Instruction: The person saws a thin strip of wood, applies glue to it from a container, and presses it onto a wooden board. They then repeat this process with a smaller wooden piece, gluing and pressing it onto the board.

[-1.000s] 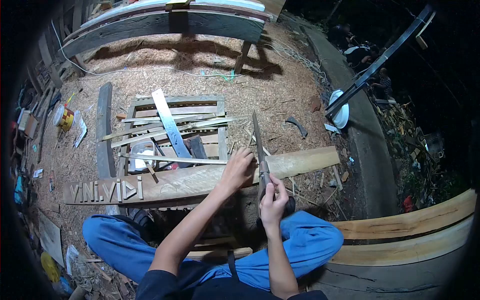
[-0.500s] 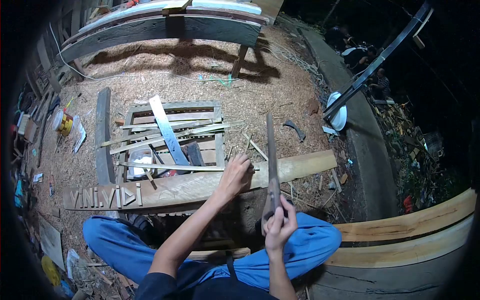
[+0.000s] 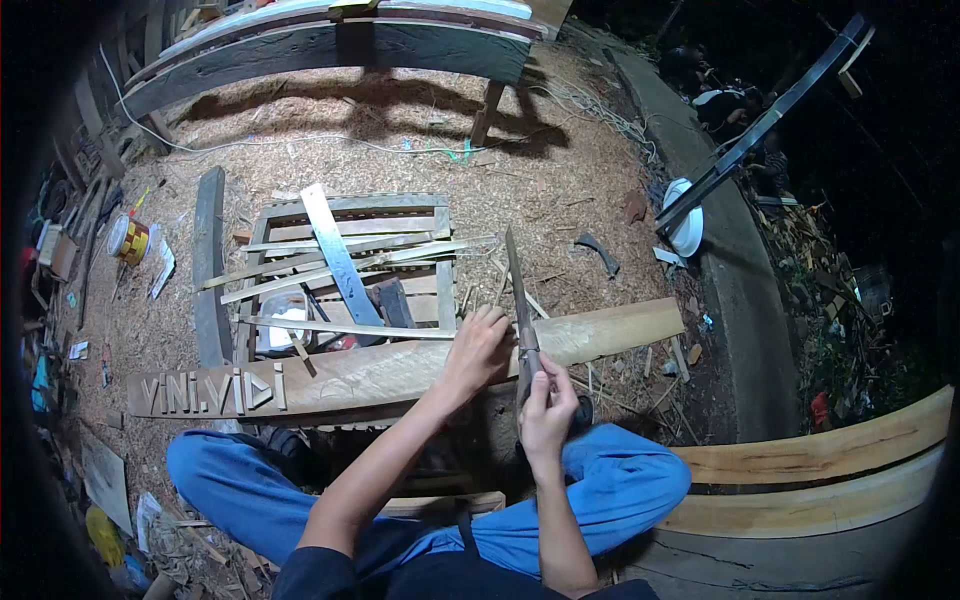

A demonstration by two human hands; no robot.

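Note:
My right hand grips a long, narrow machete, its dark blade pointing away from me. My left hand is closed over the middle of a long plank. A thin wooden strip runs into its fingers from the left; the gripped end is hidden. The machete's lower blade is right beside the left fingertips; whether they touch cannot be told. At the plank's left end, small wooden sticks form the raised letters "VINI.VIDI".
Beyond the plank, a slatted wooden frame carries a metal straightedge, loose strips and a plastic tub. A curved dark piece lies on the shavings. Long boards are at the right. Other people sit far off.
The machete and my right hand have moved left, bringing the blade close against my left hand. My left hand stays over the plank. The whole view has shifted slightly.

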